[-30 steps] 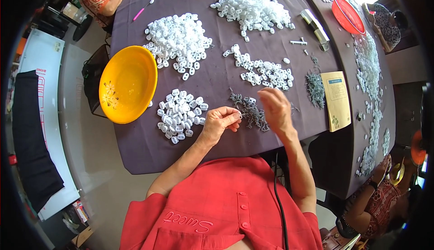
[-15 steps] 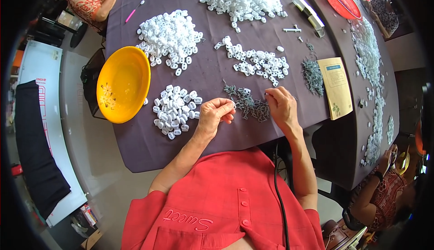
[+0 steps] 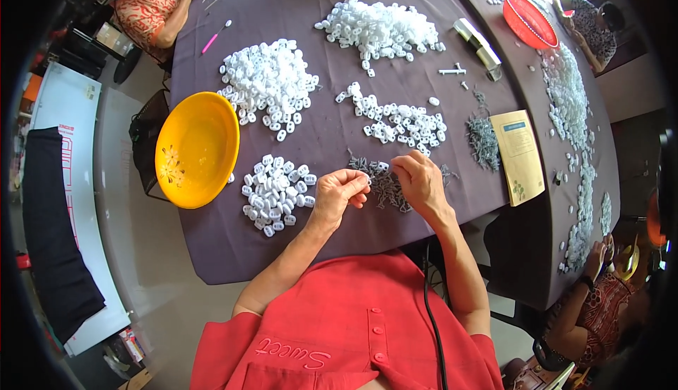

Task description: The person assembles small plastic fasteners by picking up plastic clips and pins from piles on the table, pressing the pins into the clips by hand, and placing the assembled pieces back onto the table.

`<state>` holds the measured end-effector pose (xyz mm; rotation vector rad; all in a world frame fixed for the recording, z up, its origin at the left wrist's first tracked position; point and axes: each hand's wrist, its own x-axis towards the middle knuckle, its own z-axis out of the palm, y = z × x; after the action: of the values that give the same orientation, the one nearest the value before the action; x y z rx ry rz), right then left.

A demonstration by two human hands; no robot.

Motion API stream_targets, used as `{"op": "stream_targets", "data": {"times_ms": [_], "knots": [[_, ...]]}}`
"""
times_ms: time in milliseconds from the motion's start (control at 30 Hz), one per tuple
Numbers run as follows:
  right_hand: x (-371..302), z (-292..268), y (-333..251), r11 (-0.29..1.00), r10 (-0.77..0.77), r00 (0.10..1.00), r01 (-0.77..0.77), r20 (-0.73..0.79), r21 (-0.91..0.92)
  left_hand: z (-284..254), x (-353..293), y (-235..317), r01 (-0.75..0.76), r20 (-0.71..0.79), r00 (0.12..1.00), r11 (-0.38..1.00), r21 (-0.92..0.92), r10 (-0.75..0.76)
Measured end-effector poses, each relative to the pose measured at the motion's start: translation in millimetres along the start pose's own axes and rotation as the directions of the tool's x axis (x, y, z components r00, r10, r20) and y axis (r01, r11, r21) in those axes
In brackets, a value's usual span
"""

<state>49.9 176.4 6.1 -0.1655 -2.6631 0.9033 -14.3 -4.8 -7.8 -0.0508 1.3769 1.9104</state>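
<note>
The big yellow bowl (image 3: 201, 151) stood by the left edge of the table (image 3: 226, 256), well left of the middle gray heap (image 3: 388, 194). Between the bowl and the heap lay a small white pile (image 3: 277, 194) of loose pieces with round corners. Next came the left hand (image 3: 337, 195), beside the heap's left part, with its thumb and pointer finger pinching a little white piece (image 3: 369, 180). That piece looked light, hard and smooth, so it might have been slippery; its rim seemed the best place to hold. The gray heap was made of tiny thin bits, which looked light too and likely to tangle. The right hand (image 3: 420, 182) was at the heap's right part, its fingers bent and the tips close together; I could not tell if they held anything. A strip of dark cloth lay between the heap and the near table edge, room enough for small moves. Farther right of the heap sat another gray pile (image 3: 484, 144), then a tan paper packet (image 3: 519, 158), which a wide swing that way could have bumped.
</note>
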Motion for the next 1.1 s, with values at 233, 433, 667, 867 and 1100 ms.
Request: {"op": "stream_targets", "data": {"times_ms": [233,433,667,867,1100], "knots": [[33,-20,38,0.994,0.018,0.974,-0.041,-0.224,-0.097,-2,12,1,-0.024,0.001,1.000,1.000,-0.012,0.024],[81,-13,42,0.970,-0.099,0.977,0.053,-0.191,-0.236,-5,12,-2,-0.041,0.026,0.999,0.999,0.011,0.041],[85,-2,38,0.960,-0.073,0.993,0.046,-0.089,-0.275,-4,10,-5,-0.052,0.034,0.998,0.999,-0.012,0.052],[54,-9,13,0.974,0.141,0.986,-0.121,-0.093,0.194,-1,6,3,-0.025,-0.001,1.000,0.999,-0.024,0.025],[14,-10,-12,0.613,0.268,0.957,-0.257,0.109,0.747,32,7,29,-0.153,0.042,0.987,0.984,-0.096,0.157]]}}
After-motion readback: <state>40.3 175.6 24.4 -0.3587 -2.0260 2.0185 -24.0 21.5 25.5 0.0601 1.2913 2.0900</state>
